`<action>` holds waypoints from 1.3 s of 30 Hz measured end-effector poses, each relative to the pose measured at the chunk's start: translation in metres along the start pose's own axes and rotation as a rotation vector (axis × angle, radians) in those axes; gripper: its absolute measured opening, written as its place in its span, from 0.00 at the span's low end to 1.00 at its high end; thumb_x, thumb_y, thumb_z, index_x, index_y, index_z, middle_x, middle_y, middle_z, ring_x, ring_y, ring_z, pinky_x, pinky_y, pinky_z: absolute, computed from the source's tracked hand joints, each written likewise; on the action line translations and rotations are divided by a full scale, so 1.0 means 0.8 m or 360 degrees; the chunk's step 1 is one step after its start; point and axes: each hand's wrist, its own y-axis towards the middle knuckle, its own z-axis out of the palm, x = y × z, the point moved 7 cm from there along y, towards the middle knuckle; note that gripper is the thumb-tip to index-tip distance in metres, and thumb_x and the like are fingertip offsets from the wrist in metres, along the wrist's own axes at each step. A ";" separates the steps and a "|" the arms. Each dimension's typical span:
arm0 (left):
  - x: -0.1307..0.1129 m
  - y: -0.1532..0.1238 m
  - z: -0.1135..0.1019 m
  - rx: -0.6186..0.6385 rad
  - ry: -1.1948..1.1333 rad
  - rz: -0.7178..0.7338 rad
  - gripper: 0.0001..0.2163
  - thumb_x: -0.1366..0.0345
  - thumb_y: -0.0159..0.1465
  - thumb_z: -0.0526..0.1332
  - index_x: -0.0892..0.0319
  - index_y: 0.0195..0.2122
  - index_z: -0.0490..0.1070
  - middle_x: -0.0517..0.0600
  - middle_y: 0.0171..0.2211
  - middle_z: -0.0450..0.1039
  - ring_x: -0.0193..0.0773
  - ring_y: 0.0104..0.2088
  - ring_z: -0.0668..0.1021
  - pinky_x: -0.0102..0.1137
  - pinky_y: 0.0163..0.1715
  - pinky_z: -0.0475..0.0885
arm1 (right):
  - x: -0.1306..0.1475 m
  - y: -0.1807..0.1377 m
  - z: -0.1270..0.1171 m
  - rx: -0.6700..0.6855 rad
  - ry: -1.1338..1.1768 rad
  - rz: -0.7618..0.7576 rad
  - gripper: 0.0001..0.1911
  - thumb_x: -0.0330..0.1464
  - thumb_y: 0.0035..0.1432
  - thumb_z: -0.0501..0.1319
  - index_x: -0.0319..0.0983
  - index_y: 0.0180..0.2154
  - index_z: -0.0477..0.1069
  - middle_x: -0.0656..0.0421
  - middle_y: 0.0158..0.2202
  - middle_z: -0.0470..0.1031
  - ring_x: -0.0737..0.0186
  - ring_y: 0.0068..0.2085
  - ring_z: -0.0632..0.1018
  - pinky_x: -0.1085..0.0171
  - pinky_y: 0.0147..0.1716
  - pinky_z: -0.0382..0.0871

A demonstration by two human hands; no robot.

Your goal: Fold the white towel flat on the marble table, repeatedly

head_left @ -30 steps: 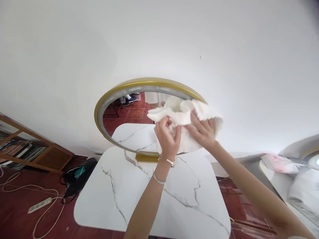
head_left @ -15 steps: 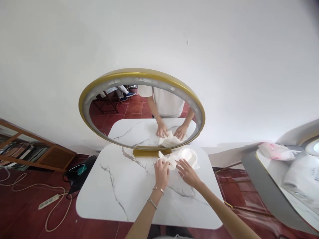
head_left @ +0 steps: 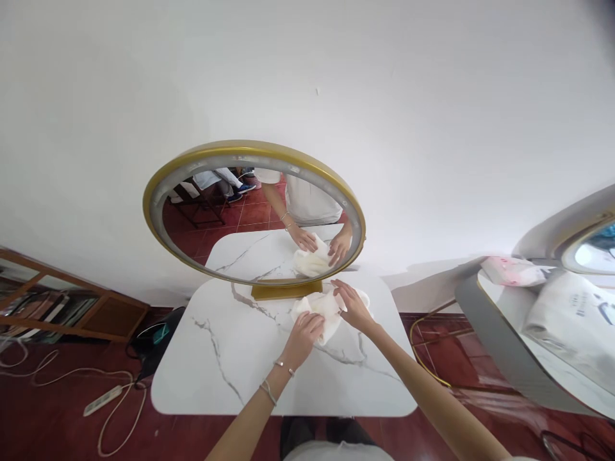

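Note:
A crumpled white cloth (head_left: 329, 315) lies on the white marbled table (head_left: 192, 378), just in front of the mirror's base. My left hand (head_left: 303, 334), with bracelets at its wrist, holds the cloth's near left side with bent fingers. On the far right side, my right hand (head_left: 354, 308) has its fingers curled on the cloth's edge. Part of the cloth is hidden behind that hand. Above it stands a round gold-rimmed mirror (head_left: 254, 218), which reflects both hands and the cloth. Its flat gold base (head_left: 269, 292) rests on the table.
A second table (head_left: 500, 320) at the right bears a pink-and-white packet (head_left: 514, 271), a white bag (head_left: 576, 314) and another mirror (head_left: 596, 243). On the left are a wooden bookshelf (head_left: 110, 314), a black bag (head_left: 152, 342) and a power strip (head_left: 102, 400) with its cord.
The cloth has been bunched and turned, its left part now nearer to me. My right hand has moved to its far edge, fingers curling. The view has shifted slightly.

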 end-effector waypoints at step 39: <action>0.104 -0.078 -0.054 0.0069 -0.0358 -0.0578 0.13 0.57 0.70 0.49 0.55 0.37 0.70 0.48 0.38 0.76 0.37 0.38 0.78 0.32 0.38 0.72 | -0.022 -0.064 -0.130 -0.0452 0.0814 0.1062 0.25 0.54 0.44 0.67 0.37 0.30 0.77 0.54 0.34 0.79 0.54 0.38 0.78 0.61 0.39 0.71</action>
